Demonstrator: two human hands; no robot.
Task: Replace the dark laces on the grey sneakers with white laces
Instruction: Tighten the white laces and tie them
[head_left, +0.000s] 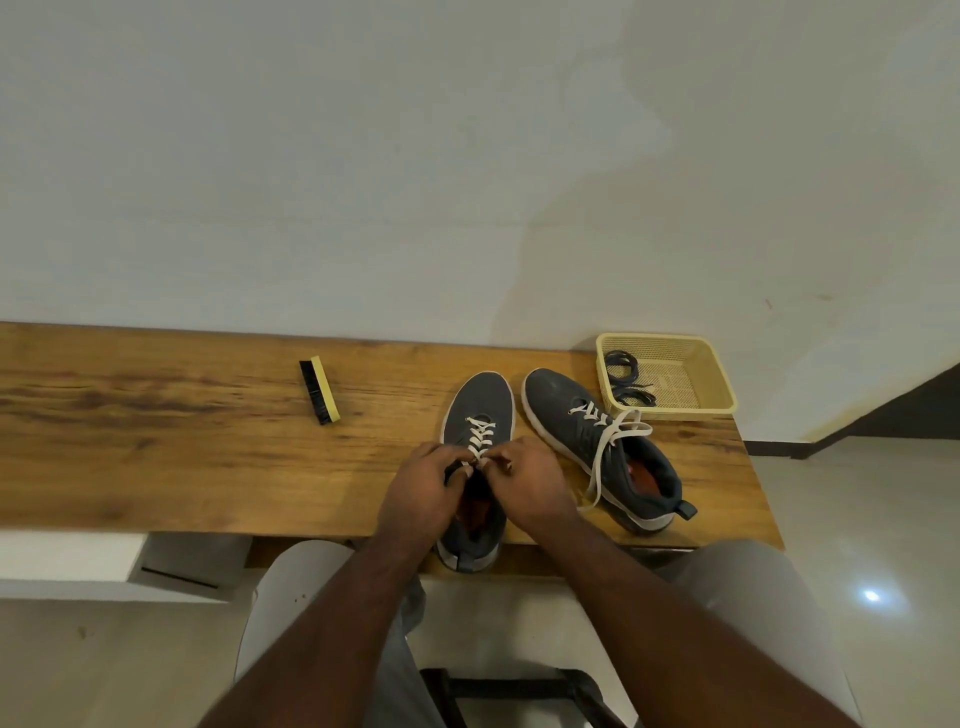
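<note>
Both grips, left hand (422, 486) and right hand (524, 480), pinching white lace (479, 441) over wooden table (182, 441).

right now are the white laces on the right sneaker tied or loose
Loose: the white laces on the right sneaker trail untied over its side onto the wooden table.

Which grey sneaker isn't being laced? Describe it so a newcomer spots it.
On the long wooden bench, look beside the yellow plastic basket. The grey sneaker there has loose white laces trailing; its neighbour is under both hands.
</note>
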